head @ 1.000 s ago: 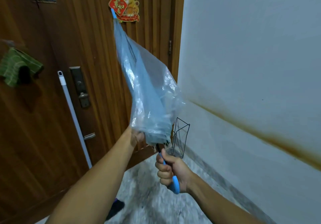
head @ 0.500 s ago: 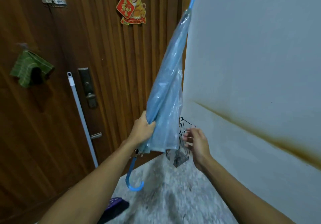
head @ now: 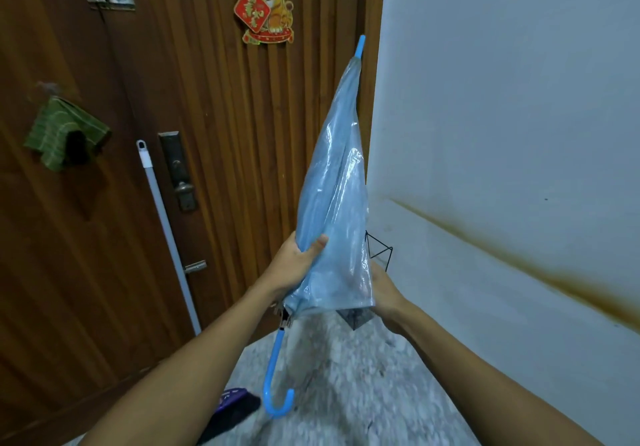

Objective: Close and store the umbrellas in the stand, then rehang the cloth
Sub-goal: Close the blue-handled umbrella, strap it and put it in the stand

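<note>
Umbrella (head: 332, 203), one in view, pale blue and see-through, is folded and held tip-up at centre frame, its ferrule toward twelve o'clock and its hooked handle (head: 277, 376) hanging toward six. It looks light, with a stiff shaft under slack, slippery plastic that will likely slide and billow, so the bunched canopy just above the rib ends seems the best place to hold. The left hand (head: 294, 265) has its grip clenched around that lower canopy; the right hand (head: 381, 290), at three o'clock, presses the loose folds, fingers mostly hidden. One wire stand (head: 379, 250) waits just behind. One green cloth (head: 64, 132) hangs at nine o'clock on the door (head: 214, 99).
</note>
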